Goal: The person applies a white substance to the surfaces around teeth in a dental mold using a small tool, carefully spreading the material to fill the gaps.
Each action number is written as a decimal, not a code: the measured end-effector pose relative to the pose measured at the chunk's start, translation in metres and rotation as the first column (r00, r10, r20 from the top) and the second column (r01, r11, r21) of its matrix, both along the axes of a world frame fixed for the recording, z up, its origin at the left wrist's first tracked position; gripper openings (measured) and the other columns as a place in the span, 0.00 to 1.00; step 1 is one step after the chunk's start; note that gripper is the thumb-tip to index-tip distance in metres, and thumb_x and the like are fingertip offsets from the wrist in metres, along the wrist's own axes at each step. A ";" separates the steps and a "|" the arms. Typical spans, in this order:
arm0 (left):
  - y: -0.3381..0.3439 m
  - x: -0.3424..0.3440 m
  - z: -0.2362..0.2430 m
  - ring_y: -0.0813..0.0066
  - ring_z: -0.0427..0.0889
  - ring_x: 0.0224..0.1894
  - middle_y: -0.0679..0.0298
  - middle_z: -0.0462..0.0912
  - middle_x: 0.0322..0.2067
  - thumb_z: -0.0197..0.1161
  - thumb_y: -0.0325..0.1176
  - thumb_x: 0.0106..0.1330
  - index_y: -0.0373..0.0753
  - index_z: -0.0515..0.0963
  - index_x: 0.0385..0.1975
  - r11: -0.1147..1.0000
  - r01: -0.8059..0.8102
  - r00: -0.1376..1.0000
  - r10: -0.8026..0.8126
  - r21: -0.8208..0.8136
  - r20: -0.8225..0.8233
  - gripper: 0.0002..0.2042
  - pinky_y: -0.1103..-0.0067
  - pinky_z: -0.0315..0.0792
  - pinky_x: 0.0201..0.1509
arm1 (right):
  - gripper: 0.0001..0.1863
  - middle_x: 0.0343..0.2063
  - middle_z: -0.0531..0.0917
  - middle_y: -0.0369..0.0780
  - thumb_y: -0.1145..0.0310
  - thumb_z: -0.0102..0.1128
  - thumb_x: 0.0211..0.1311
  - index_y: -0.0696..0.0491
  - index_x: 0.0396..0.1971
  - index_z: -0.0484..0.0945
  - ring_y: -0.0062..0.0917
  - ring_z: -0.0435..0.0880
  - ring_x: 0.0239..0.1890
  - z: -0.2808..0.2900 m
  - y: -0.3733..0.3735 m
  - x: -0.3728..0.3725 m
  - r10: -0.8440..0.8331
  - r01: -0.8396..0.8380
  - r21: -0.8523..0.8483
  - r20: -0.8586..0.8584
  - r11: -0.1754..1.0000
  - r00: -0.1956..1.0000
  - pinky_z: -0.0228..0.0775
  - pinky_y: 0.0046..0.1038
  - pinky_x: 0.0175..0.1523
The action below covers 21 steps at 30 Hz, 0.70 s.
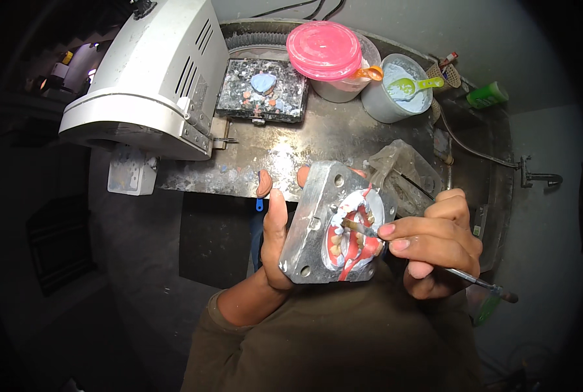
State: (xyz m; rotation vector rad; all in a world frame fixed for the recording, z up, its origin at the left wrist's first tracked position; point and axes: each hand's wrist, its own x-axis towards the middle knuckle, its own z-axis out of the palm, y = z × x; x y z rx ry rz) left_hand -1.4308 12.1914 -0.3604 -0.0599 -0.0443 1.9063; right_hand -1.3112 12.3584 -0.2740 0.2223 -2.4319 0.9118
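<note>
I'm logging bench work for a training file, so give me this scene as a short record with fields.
Left hand: holding a metal block
Right hand: holding a slim tool, tip at the mould
Mould: red and white, tooth-shaped pieces, set in the block
Workbench: metal, bearing a black speckled box
Containers: pink-lidded tub; powder bucket with green scoop
Machine: white, left side

Grey block [316, 208] — red strip [349, 269]; pink lid [323, 49]
</note>
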 end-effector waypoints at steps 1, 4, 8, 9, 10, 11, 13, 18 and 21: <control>0.000 -0.001 -0.002 0.55 0.73 0.66 0.47 0.65 0.69 0.33 0.76 0.69 0.31 0.52 0.75 1.000 0.000 1.000 0.000 0.000 0.000 0.51 0.60 0.68 0.70 | 0.14 0.42 0.90 0.37 0.60 0.65 0.66 0.53 0.44 0.85 0.22 0.74 0.33 0.002 -0.001 -0.001 -0.005 0.005 0.004 0.000 1.000 1.000 0.62 0.27 0.39; 0.001 -0.004 -0.004 0.57 0.69 0.69 0.50 0.64 0.69 0.33 0.72 0.72 0.31 0.51 0.74 0.998 0.020 0.998 -0.016 0.062 -0.063 0.48 0.61 0.65 0.73 | 0.12 0.42 0.90 0.36 0.61 0.66 0.65 0.52 0.43 0.86 0.22 0.74 0.33 0.003 -0.002 -0.005 -0.011 0.011 0.016 0.016 1.000 1.000 0.62 0.26 0.39; 0.002 -0.003 -0.002 0.58 0.71 0.68 0.50 0.66 0.69 0.33 0.73 0.72 0.32 0.52 0.74 1.000 0.014 0.997 -0.012 0.019 -0.077 0.48 0.62 0.66 0.72 | 0.13 0.43 0.89 0.35 0.63 0.68 0.62 0.51 0.44 0.85 0.22 0.74 0.34 0.007 0.000 -0.004 -0.018 0.017 0.015 0.054 1.000 0.998 0.62 0.27 0.40; 0.002 -0.003 -0.002 0.58 0.72 0.67 0.50 0.66 0.68 0.33 0.73 0.72 0.32 0.52 0.74 1.000 -0.004 0.998 0.006 0.030 -0.063 0.48 0.62 0.67 0.72 | 0.13 0.43 0.89 0.35 0.63 0.68 0.62 0.51 0.44 0.85 0.22 0.74 0.34 0.007 0.001 -0.006 -0.014 0.013 0.014 0.054 1.000 0.998 0.62 0.27 0.40; 0.002 -0.004 -0.001 0.58 0.72 0.67 0.50 0.66 0.68 0.33 0.73 0.72 0.32 0.52 0.74 1.000 -0.004 0.998 0.006 0.030 -0.063 0.48 0.62 0.67 0.72 | 0.14 0.43 0.89 0.35 0.63 0.68 0.61 0.51 0.44 0.85 0.22 0.74 0.34 0.009 0.001 -0.007 -0.005 0.004 0.020 0.050 1.000 0.999 0.62 0.27 0.40; 0.002 -0.005 -0.001 0.58 0.72 0.67 0.50 0.67 0.68 0.33 0.74 0.72 0.33 0.53 0.74 0.999 0.011 0.999 -0.010 0.038 -0.048 0.48 0.62 0.68 0.71 | 0.15 0.44 0.89 0.35 0.62 0.68 0.60 0.52 0.45 0.85 0.22 0.74 0.34 0.009 0.001 -0.008 0.004 -0.005 0.026 0.046 1.000 0.999 0.62 0.27 0.41; 0.003 -0.005 -0.001 0.58 0.73 0.66 0.50 0.68 0.67 0.33 0.74 0.71 0.33 0.53 0.74 0.998 0.033 0.999 -0.032 0.049 -0.033 0.48 0.62 0.68 0.70 | 0.15 0.43 0.89 0.35 0.62 0.68 0.60 0.51 0.45 0.85 0.22 0.74 0.34 0.012 0.000 -0.009 -0.013 0.008 0.069 0.066 0.998 0.998 0.62 0.27 0.41; 0.005 -0.007 -0.005 0.57 0.75 0.65 0.49 0.71 0.65 0.32 0.73 0.72 0.34 0.57 0.73 1.000 0.016 1.000 -0.016 0.007 -0.027 0.47 0.62 0.70 0.69 | 0.14 0.42 0.89 0.35 0.61 0.67 0.62 0.51 0.43 0.86 0.22 0.74 0.34 0.014 0.002 -0.011 -0.024 0.016 0.100 0.079 0.995 0.997 0.62 0.27 0.41; 0.009 -0.007 -0.001 0.57 0.76 0.63 0.49 0.72 0.64 0.30 0.73 0.72 0.33 0.58 0.72 0.999 -0.035 0.999 0.035 -0.015 0.002 0.47 0.62 0.70 0.68 | 0.13 0.40 0.89 0.35 0.61 0.67 0.62 0.52 0.42 0.86 0.21 0.74 0.33 0.016 -0.002 -0.016 -0.049 0.041 0.102 0.076 0.994 0.996 0.61 0.28 0.41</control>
